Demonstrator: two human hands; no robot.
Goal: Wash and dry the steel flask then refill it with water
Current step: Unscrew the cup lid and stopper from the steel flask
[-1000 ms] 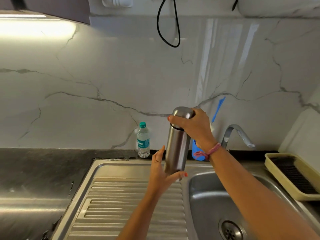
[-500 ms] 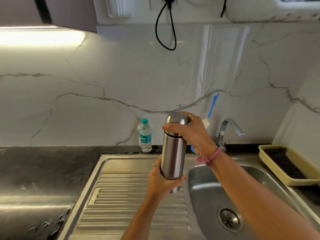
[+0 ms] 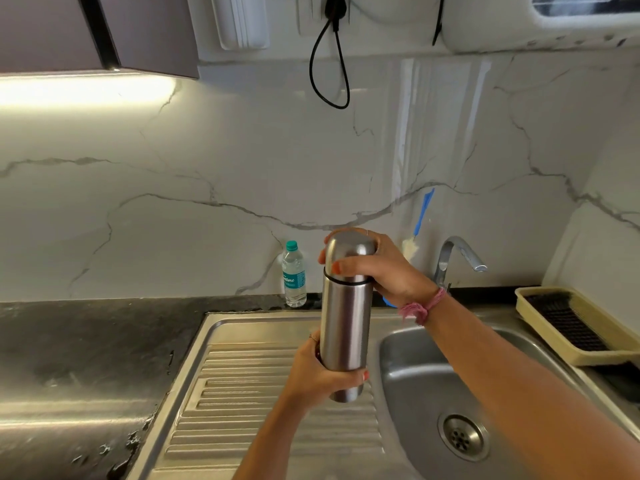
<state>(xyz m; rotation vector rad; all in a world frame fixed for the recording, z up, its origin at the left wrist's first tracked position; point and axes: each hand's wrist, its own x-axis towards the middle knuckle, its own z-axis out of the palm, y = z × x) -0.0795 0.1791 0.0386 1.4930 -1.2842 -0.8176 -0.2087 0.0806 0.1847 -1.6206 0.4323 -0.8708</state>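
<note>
The steel flask (image 3: 346, 320) is upright in the air above the seam between the ribbed drainboard (image 3: 263, 410) and the sink basin (image 3: 426, 382). My left hand (image 3: 318, 375) grips its lower body from the left. My right hand (image 3: 384, 268) is curled over the domed steel cap (image 3: 349, 249), thumb in front just above the black seam ring. The cap sits on the flask. No water runs from the tap (image 3: 457, 258).
A small plastic water bottle (image 3: 294, 275) stands at the backsplash. A blue-handled bottle brush (image 3: 419, 223) leans on the wall behind my right hand. A beige tray with a black insert (image 3: 568, 323) lies right of the sink. Dark wet counter (image 3: 86, 358) stretches left.
My left hand closed round the flask's lower body, having only cupped it with spread fingers before. The flask now stands more upright and sits lower in view.
</note>
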